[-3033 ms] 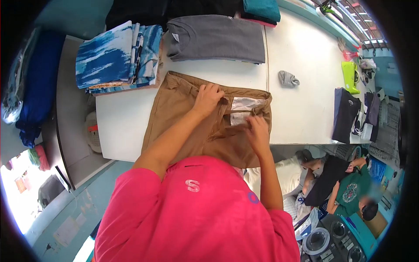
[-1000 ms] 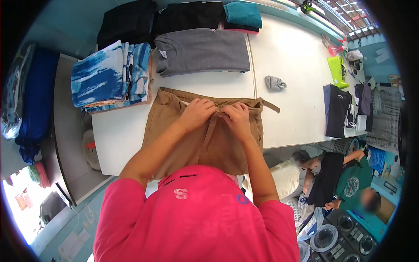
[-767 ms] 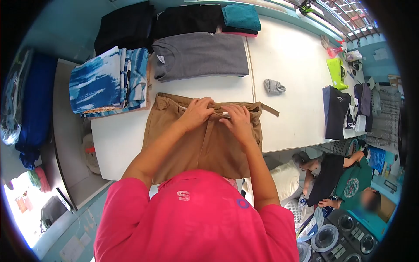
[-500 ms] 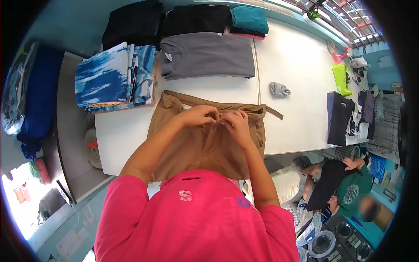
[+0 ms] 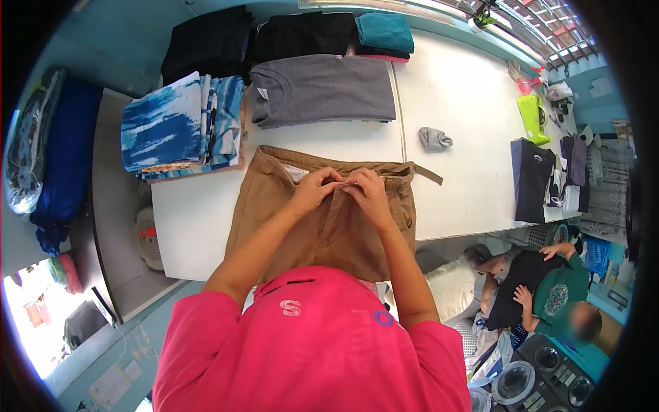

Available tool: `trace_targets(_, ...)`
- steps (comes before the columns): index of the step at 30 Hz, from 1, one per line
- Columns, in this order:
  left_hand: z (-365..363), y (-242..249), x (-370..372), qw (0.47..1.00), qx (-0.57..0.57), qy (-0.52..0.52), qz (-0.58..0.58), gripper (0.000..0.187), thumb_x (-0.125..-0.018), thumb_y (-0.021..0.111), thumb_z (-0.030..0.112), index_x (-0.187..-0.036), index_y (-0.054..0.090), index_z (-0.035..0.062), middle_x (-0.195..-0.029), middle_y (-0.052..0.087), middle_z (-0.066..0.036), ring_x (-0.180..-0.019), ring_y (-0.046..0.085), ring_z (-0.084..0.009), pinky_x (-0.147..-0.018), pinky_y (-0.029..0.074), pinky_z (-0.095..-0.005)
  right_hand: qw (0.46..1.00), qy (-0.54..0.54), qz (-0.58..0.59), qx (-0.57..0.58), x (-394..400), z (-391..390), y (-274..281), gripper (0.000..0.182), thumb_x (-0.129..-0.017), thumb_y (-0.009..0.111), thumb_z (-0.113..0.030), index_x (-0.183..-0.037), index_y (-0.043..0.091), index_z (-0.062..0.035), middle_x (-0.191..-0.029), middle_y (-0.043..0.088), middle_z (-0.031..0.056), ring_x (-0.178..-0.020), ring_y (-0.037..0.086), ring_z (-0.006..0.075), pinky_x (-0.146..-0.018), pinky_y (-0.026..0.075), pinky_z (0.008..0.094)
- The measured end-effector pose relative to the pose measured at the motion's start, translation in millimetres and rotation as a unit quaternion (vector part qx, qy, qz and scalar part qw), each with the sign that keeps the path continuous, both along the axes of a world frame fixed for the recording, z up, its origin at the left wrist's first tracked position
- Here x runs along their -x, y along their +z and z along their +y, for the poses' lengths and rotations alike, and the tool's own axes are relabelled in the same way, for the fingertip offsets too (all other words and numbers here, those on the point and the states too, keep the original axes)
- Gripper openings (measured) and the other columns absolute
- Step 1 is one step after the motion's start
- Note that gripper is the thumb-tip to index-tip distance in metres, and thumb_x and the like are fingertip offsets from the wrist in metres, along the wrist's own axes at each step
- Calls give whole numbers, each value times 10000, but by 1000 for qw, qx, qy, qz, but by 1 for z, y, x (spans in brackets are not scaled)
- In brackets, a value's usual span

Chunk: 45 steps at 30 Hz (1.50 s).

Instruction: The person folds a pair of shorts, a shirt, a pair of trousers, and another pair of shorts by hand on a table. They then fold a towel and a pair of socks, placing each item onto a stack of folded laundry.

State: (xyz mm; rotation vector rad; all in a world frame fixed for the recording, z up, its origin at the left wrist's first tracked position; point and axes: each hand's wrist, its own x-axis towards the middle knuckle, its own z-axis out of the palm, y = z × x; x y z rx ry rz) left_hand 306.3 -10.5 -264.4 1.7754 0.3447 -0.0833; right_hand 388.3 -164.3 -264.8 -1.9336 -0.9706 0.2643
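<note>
Head view: white bench (image 5: 446,96) carries folded stacks. Tan trousers (image 5: 322,226) lie flat at near edge, legs hanging over it. Grey shirt (image 5: 322,89) beyond, blue patterned stack (image 5: 178,123) to its left. Left hand (image 5: 314,189) and right hand (image 5: 367,192), each grip closed, pinch waistband centre, fingertips meeting.

Lighting: bright, even daylight; white surface (image 5: 453,103) near glare at its far end. Strong overexposed patch at lower left edge. Shadows: soft and faint. Lens: fisheye, black vignette in all corners, straight lines bowed toward the rim. Focus: centre sharp; edges softer; face of the seated person at lower right blurred.
</note>
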Motion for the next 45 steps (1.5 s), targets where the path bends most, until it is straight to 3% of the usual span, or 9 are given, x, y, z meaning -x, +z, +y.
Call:
trace_targets(8, -9, -10, 11, 998, 63, 23, 14, 131, -852, 473, 80, -922, 566, 19, -818, 558, -4, -781, 484, -70, -708, 396, -209, 998, -47, 48, -9, 12, 6, 8, 138, -706, 637, -100, -799, 546, -54, -823, 574, 54, -803, 524, 243, -727, 371, 349)
trace_targets(10, -10, -23, 15, 975, 202, 91, -8, 128, -848, 507, 107, -883, 574, 3, -777, 579, -7, -731, 500, -63, -668, 408, -217, 995, -56, 87, -9, 13, 7, 6, 117, -722, 613, -90, -805, 543, -45, -820, 574, 76, -798, 526, 256, -719, 382, 354)
trace_targets(13, -16, 8, 15, 975, 206, 82, 12, 142, -837, 545, 132, -858, 568, -7, -758, 537, 32, -701, 455, -40, -634, 381, -195, 989, -57, 134, -11, 12, 6, 9, 126, -733, 600, -87, -821, 534, -25, -796, 560, 98, -774, 528, 256, -699, 399, 340)
trace_targets(19, -9, -12, 16, 990, 130, 48, 21, 148, -807, 584, 153, -775, 520, 24, -699, 464, 56, -652, 397, -30, -563, 329, -193, 954, -30, 296, 43, 1, 2, 28, 162, -758, 599, -104, -857, 516, -6, -777, 548, 115, -725, 522, 215, -674, 413, 285)
trace_targets(25, -15, 0, 16, 974, 190, 86, 86, 43, -810, 530, 83, -848, 547, 72, -740, 453, 73, -686, 393, -20, -603, 318, -179, 963, 10, 265, 59, -3, 0, 29, 169, -779, 578, -106, -899, 511, -9, -805, 561, 124, -746, 530, 229, -694, 418, 297)
trace_targets(29, -20, 16, 14, 956, 253, 125, 82, 32, -798, 526, 66, -805, 539, 38, -721, 457, 55, -677, 400, -28, -589, 326, -183, 965, 14, 254, 62, -1, -2, 33, 168, -785, 565, -99, -912, 506, -6, -819, 566, 132, -765, 541, 245, -703, 422, 309)
trace_targets(35, -23, 22, 15, 936, 307, 131, 114, 175, -793, 522, 38, -967, 513, 26, -848, 513, 8, -782, 464, -60, -709, 376, -190, 969, 10, 237, 70, 2, -3, 40, 153, -799, 539, -93, -912, 494, -1, -850, 571, 158, -817, 553, 309, -718, 427, 344)
trace_targets(40, -25, 20, 16, 927, 296, 196, 119, 389, -746, 578, 30, -1096, 410, 54, -914, 519, -45, -823, 492, -92, -765, 382, -218, 991, -3, 109, 79, 12, -2, 38, 114, -825, 509, -100, -880, 468, -9, -817, 538, 176, -805, 516, 355, -704, 410, 405)
trace_targets(45, -28, 16, 16, 924, 308, 206, 91, 345, -752, 552, 4, -1060, 399, 40, -916, 508, -52, -826, 475, -94, -746, 386, -212, 994, -15, 71, 77, 18, -3, 36, 100, -828, 501, -94, -876, 475, -11, -824, 528, 175, -814, 508, 349, -712, 404, 410)
